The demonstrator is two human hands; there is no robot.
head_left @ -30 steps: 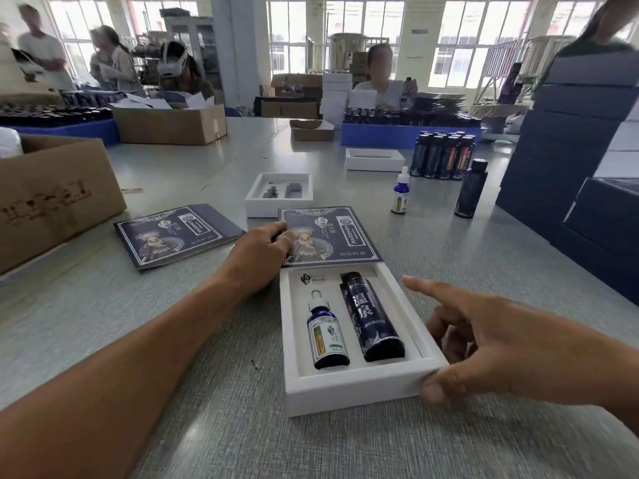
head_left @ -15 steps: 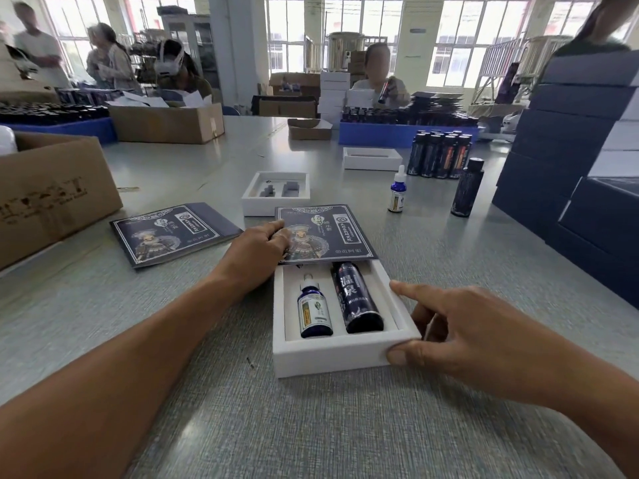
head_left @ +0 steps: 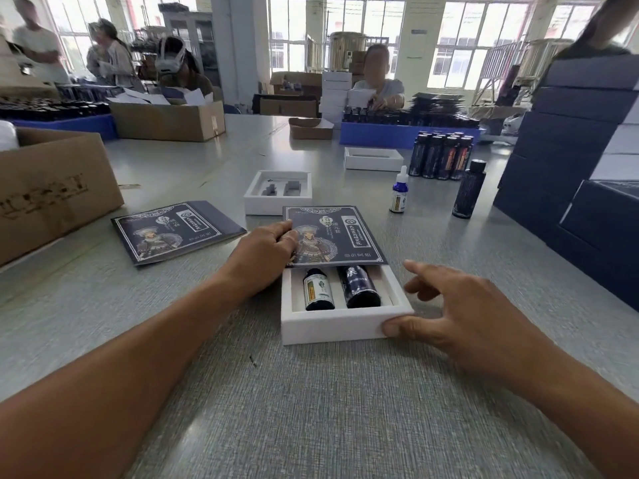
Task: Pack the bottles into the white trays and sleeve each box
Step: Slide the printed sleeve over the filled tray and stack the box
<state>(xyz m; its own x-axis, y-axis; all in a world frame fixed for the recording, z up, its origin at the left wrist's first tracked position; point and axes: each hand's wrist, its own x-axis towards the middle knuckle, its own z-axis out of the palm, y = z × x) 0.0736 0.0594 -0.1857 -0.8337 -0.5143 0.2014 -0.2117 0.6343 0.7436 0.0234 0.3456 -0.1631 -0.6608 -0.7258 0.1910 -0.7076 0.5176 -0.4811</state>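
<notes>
A white tray (head_left: 332, 326) lies in front of me with a small dropper bottle (head_left: 318, 292) and a taller dark bottle (head_left: 361, 290) in it. Its far half sits inside a dark printed sleeve (head_left: 339, 236), which hides the bottle tops. My left hand (head_left: 262, 257) grips the sleeve's left edge. My right hand (head_left: 463, 316) presses its thumb against the tray's near right corner, with the fingers spread beside the right wall.
A second flat sleeve (head_left: 173, 229) lies to the left. An empty tray (head_left: 278, 193) sits behind the sleeve, another tray (head_left: 373, 159) farther back. A loose dropper bottle (head_left: 399, 193), a dark bottle (head_left: 468, 190) and several grouped bottles (head_left: 439, 157) stand at right. Cardboard box (head_left: 52, 188) left, stacked dark boxes (head_left: 581, 174) right.
The tray has slid away from me into the sleeve, which now covers its far half and the bottle tops. My right hand followed it; my left hand stayed on the sleeve.
</notes>
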